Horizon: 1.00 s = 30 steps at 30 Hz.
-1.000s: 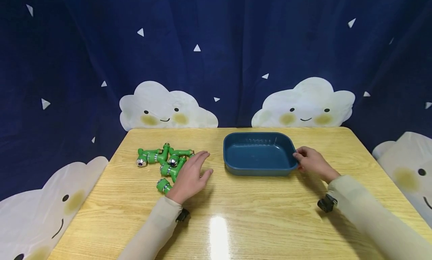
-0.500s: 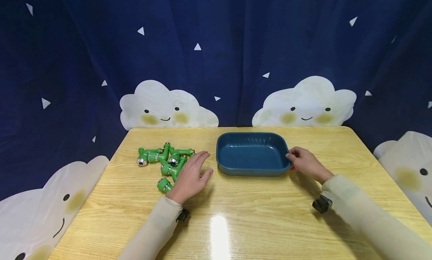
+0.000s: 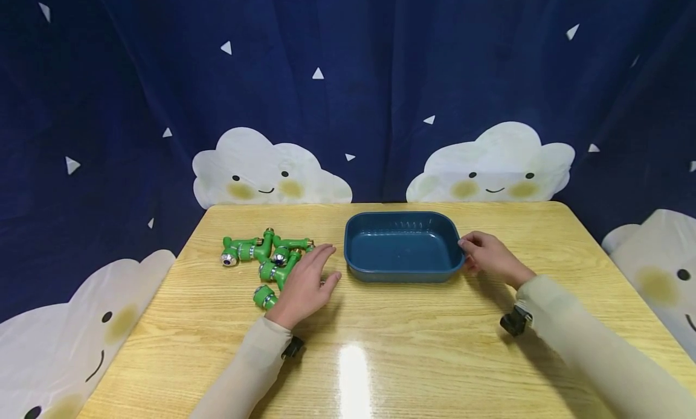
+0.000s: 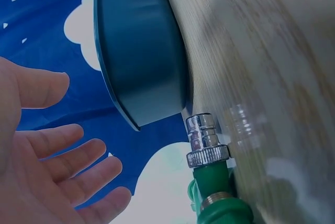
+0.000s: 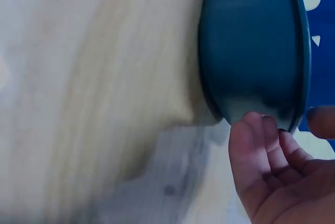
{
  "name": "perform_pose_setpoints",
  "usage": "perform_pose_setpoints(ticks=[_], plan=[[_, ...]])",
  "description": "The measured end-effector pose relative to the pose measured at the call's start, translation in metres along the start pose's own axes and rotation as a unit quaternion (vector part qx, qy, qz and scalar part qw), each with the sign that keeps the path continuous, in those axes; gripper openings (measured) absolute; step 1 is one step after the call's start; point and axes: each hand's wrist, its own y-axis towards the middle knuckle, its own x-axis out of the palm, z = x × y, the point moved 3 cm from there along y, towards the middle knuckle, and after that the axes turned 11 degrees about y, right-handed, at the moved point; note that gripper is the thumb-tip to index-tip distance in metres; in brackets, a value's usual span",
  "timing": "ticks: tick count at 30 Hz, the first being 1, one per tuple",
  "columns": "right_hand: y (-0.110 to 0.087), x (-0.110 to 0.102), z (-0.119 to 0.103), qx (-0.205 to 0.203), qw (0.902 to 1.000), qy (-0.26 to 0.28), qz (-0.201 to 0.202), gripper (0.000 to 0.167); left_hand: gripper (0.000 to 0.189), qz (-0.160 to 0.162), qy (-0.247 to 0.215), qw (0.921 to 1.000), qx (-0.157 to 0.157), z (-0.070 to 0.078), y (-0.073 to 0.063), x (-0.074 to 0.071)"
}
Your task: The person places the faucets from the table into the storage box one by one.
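A dark blue rectangular tray [image 3: 402,253] lies on the table, right of middle, with nothing in it. At its right end my right hand [image 3: 492,258] holds the rim, thumb at the top edge and curled fingers [image 5: 248,145] against the outer wall. My left hand [image 3: 306,286] is held with fingers extended and thumb apart, gripping nothing, left of the tray. Several green taps [image 3: 266,253] with chrome knobs lie together beyond and left of this hand, which partly hides them. A chrome-ended green tap [image 4: 212,166] shows near the tray in the left wrist view.
The light wooden table [image 3: 413,358] ends at a dark blue curtain [image 3: 370,93] printed with white clouds and triangles. Small black wrist cameras [image 3: 513,321] sit under both sleeves. A bright reflection lies on the table's front part.
The tray has slid left with my right hand at its end, nearer to my left hand, moving less in the last half second. My left hand and the taps have stayed nearly still.
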Motion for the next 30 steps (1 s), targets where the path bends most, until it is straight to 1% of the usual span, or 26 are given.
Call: perform_pose_setpoints(ticks=[4,9,13,20,26,30], plan=[[0.004,-0.006,-0.006,0.004,0.9999,0.013,-0.008,0.045,0.051,0.001,0.002,1.0,-0.001,0.0,0.0,-0.001],[0.01,-0.014,-0.01,0.007,0.9997,0.011,-0.02,0.046,0.051,0.007,0.002,1.0,0.004,0.0,0.001,-0.002],[0.016,-0.017,-0.01,0.016,0.9996,0.016,-0.019,0.044,0.052,0.011,0.005,0.9999,0.007,-0.001,0.001,-0.002],[0.025,-0.017,-0.012,0.006,0.9992,0.025,-0.031,0.042,0.052,0.006,0.007,1.0,0.002,-0.002,0.001,-0.001],[0.03,-0.015,-0.011,0.025,0.9983,0.036,-0.039,0.043,0.051,0.002,0.005,1.0,-0.004,-0.002,0.001,0.001],[0.031,-0.015,-0.01,0.042,0.9958,0.057,-0.058,0.047,0.052,-0.003,0.006,0.9999,-0.008,-0.002,0.0,0.002]])
